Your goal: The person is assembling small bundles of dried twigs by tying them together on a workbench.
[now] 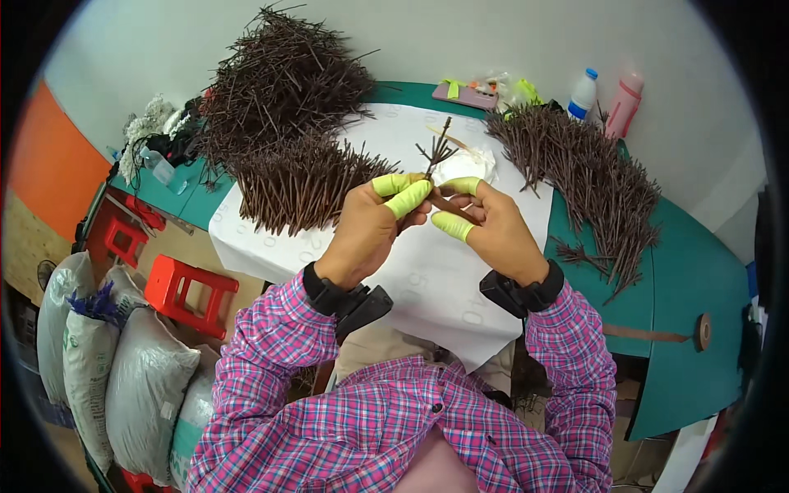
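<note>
My left hand [374, 220] pinches the lower end of a dark brown branched twig [437, 152], which stands up from between the thumb and forefinger. In my right hand [497, 226], thumb and fingers close on a strip of brown tape [460, 209] that runs up to the twig's base. Yellow-green covers wrap the thumb and some fingers of both hands. Over on the right of the green table lies a roll of brown tape [704, 332], its loose end stretching left behind my right arm. Whether that end joins the held strip is hidden.
Bundled twigs [288, 185] stand left on a white sheet [411, 279], below a tall twig heap [288, 78]. More twigs [588, 168] lie right. A white bottle [583, 94] and pink bottle [625, 105] stand behind. Red stools [191, 287] and stuffed sacks [148, 394] are at left.
</note>
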A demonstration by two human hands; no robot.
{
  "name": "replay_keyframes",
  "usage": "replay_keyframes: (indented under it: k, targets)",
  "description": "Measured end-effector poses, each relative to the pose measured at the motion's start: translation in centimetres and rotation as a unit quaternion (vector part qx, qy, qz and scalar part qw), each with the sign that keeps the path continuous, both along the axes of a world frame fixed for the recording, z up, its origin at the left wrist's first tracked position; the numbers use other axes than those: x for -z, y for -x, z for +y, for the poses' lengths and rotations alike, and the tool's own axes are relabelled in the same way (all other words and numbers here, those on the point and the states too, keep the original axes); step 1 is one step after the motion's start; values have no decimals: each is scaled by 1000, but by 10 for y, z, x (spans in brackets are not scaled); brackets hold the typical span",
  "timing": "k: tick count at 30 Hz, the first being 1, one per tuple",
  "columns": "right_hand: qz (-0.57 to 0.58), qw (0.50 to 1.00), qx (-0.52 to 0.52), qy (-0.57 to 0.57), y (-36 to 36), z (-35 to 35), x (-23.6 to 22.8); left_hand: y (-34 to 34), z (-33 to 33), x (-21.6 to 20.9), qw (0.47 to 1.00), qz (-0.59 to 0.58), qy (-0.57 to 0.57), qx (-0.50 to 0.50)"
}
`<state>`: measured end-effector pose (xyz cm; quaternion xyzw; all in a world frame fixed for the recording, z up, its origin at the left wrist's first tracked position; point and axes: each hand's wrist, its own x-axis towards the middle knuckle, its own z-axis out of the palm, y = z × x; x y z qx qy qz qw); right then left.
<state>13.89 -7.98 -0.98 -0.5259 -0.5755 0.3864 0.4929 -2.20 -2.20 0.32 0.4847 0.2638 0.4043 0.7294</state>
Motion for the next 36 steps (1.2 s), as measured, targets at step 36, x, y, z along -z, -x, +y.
replay_keyframes:
  k: [36]
  targets:
    - [183, 961, 207, -10, -59, 40, 57, -86, 62, 73, 981, -62, 158, 99]
